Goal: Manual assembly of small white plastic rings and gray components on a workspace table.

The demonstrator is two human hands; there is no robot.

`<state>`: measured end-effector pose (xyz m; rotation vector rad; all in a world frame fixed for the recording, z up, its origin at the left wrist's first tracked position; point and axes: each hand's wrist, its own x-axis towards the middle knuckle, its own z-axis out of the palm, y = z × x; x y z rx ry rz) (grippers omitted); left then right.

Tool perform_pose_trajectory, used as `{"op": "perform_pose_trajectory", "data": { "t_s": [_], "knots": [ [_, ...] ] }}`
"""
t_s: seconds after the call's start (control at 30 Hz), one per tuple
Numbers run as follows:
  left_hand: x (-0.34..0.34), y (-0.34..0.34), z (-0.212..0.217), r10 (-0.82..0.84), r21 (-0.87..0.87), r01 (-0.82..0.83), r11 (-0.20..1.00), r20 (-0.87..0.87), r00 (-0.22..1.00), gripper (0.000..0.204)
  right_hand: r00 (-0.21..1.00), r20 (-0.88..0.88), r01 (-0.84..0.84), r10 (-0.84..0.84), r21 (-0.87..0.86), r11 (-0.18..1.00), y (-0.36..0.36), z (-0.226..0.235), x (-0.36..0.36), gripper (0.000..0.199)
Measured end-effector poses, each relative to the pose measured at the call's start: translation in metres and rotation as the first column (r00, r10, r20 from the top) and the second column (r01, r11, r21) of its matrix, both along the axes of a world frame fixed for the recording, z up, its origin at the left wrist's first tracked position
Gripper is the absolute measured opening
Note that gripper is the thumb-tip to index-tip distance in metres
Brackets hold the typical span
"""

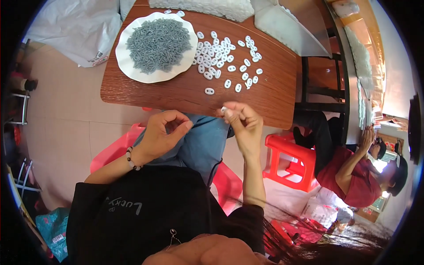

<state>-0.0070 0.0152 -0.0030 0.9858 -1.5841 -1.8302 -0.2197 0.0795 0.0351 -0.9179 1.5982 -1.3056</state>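
My right hand is raised just off the near edge of the wooden table, pinching a small white plastic piece between its fingertips. My left hand hovers over my lap with fingers curled, thumb and forefinger close together; whether a tiny part sits between them cannot be told. On the table, a white plate carries a heap of small grey pieces. To its right lie several white oval pieces with two holes.
A white plastic bag lies on the floor at the left. A bag of white parts sits at the table's far edge. Red plastic stools stand at the right, where another person in a red shirt sits.
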Motion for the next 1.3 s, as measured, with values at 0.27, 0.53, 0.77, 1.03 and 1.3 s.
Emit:
{"op": "perform_pose_trajectory", "data": {
  "t_s": [0.27, 0.53, 0.77, 1.03, 1.3],
  "knots": [
    [-0.015, -0.006, 0.014, 0.034, 0.171, -0.010, 0.985, -0.137, 0.990, 0.016, 0.981, 0.179, -0.068, 0.079, -0.066, 0.996, 0.001, -0.001, 0.024, 0.010],
    [-0.020, -0.013, 0.016, 0.057, 0.191, -0.025, 0.981, -0.164, 0.985, 0.020, 0.967, 0.252, -0.039, 0.043, -0.022, 0.999, -0.004, -0.006, 0.025, 0.011],
    [-0.023, -0.017, 0.018, 0.008, 0.043, -0.003, 0.999, -0.113, 0.994, 0.016, 0.992, 0.123, 0.002, 0.006, -0.061, 0.998, -0.002, -0.001, 0.026, 0.008],
    [-0.024, -0.013, 0.020, -0.026, 0.053, 0.032, 0.998, -0.114, 0.993, 0.016, 1.000, 0.026, 0.001, 0.001, -0.058, 0.998, -0.001, 0.004, 0.031, 0.007],
    [-0.024, -0.013, 0.018, 0.018, 0.073, -0.010, 0.997, -0.101, 0.995, 0.018, 0.998, -0.018, 0.057, -0.060, -0.132, 0.990, 0.000, 0.008, 0.031, 0.007]
  ]
}}
